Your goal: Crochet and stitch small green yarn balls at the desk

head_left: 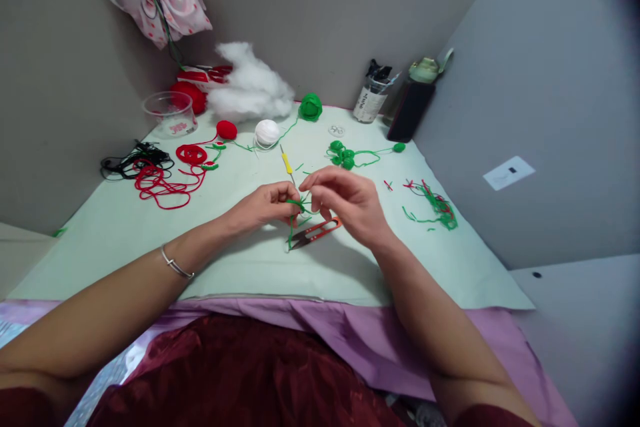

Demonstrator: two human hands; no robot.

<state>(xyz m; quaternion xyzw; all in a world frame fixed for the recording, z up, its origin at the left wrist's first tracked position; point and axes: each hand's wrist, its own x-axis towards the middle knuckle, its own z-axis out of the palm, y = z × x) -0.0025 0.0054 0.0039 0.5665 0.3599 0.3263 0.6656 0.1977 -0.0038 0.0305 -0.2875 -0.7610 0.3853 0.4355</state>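
Near the middle of the table, my left hand [267,205] pinches a small piece of green yarn [291,227] between thumb and fingers, and a loose end hangs below. Close on its right is my right hand [350,203], fingers curled, with a short green strand running to its fingertips; the exact grip is partly hidden. Under both hands lie orange-handled thread snips [316,233]. Just beyond my fingers rests a crochet hook with a yellow handle [287,163]. Short green yarn snippets lie around it.
Behind are a white yarn ball [267,133], green ball [311,107], white stuffing [245,90] and a plastic tub [173,115]. Red yarn [165,180] and black yarn [135,161] lie left. Right are green crocheted pieces [343,154], yarn scraps [440,207] and a bottle [413,103].
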